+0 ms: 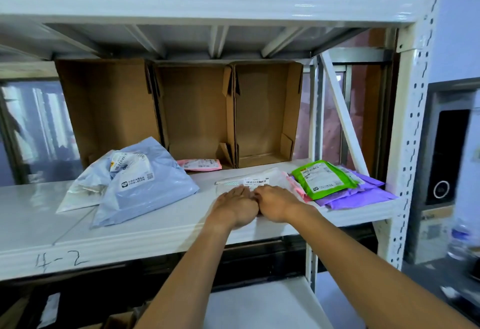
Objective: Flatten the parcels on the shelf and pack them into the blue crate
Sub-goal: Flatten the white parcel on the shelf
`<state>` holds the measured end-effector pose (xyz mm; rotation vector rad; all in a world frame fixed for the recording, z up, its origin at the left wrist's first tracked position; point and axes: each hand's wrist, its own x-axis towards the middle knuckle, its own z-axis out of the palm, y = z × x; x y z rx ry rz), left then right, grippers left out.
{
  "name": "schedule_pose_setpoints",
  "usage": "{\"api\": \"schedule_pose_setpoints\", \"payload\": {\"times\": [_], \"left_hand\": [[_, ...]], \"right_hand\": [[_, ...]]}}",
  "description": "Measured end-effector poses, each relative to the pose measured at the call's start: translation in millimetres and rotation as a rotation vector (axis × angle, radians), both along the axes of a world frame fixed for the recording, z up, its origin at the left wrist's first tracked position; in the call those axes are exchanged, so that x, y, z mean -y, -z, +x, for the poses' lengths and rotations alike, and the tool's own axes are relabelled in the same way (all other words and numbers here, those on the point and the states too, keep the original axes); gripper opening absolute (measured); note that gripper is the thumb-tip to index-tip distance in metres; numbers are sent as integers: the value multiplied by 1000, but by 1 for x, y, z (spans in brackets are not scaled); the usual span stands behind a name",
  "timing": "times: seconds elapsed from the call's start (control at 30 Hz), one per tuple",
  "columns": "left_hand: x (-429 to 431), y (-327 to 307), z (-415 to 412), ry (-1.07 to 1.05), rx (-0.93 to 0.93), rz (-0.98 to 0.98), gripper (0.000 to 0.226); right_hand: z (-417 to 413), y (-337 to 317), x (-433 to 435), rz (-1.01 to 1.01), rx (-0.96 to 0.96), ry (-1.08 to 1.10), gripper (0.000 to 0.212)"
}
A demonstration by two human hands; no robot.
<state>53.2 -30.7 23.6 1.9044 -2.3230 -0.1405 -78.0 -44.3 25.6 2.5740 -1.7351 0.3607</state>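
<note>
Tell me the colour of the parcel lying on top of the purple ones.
The parcel is bright green with a white label; head view.

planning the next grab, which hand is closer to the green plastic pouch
Probably right. The right hand presses the flat white plastic parcel just beside the green plastic pouch; the left hand lies farther left.

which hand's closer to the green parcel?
Right. The right hand presses the white parcel just left of the green parcel; the left hand sits beside it, farther left.
</note>
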Motion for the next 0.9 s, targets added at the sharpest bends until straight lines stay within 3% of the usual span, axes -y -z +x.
{"api": "schedule_pose_setpoints", "payload": {"times": [0.07, 0.13, 0.23, 0.43, 0.9], "left_hand": [[-1, 2, 0, 2, -58, -53, 57], [-10, 5, 0, -8, -158, -230, 44], [-27, 7, -3, -80, -154, -437, 35], [-23, 3, 12, -6, -166, -236, 39], [-6, 5, 21, -1, -54, -9, 55]], "right_hand": [[-1, 7, -4, -37, 63, -1, 34], [-2, 9, -9, -51, 85, -2, 39], [-1, 3, -12, -26, 58, -10, 33], [4, -4, -9, 9, 20, -54, 28], [6, 1, 10, 37, -162, -79, 51]]}}
